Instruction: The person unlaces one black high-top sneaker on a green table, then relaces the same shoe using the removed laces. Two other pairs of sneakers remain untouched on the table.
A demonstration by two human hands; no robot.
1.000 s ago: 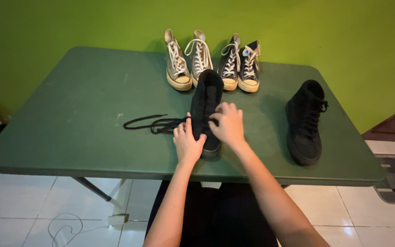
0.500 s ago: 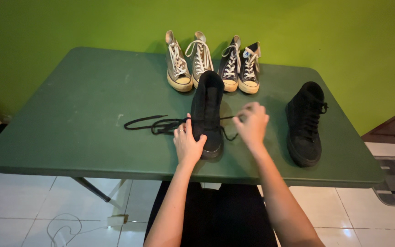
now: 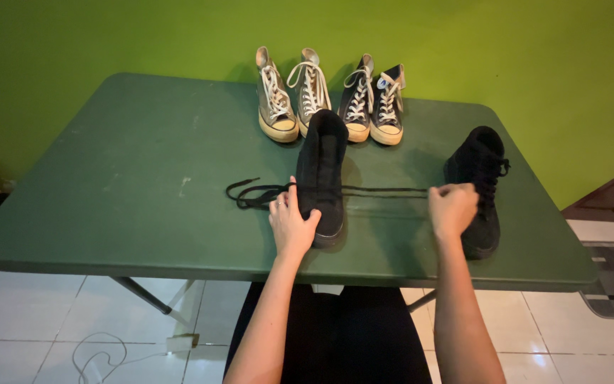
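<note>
the right hand is closed in a pinch on the black shoelace, which runs taut from its fingertips across the table to the black high-top shoe in the middle. a second ago that hand sat right on the shoe; it has since swung out to the right until it is just in front of the second black shoe, so a long run of lace now lies drawn out through the shoe. the left hand has not shifted: fingers curled against the shoe's left side near the toe, pinning it down. to the left of that hand the rest of the lace lies in loose loops on the green table.

counted: two black high-tops, one lying toe toward the person, one upright at the right. at the far edge, four laced sneakers in a row: two pale grey ones and two dark ones with white laces. six shoes in all, one loose lace, two hands.
</note>
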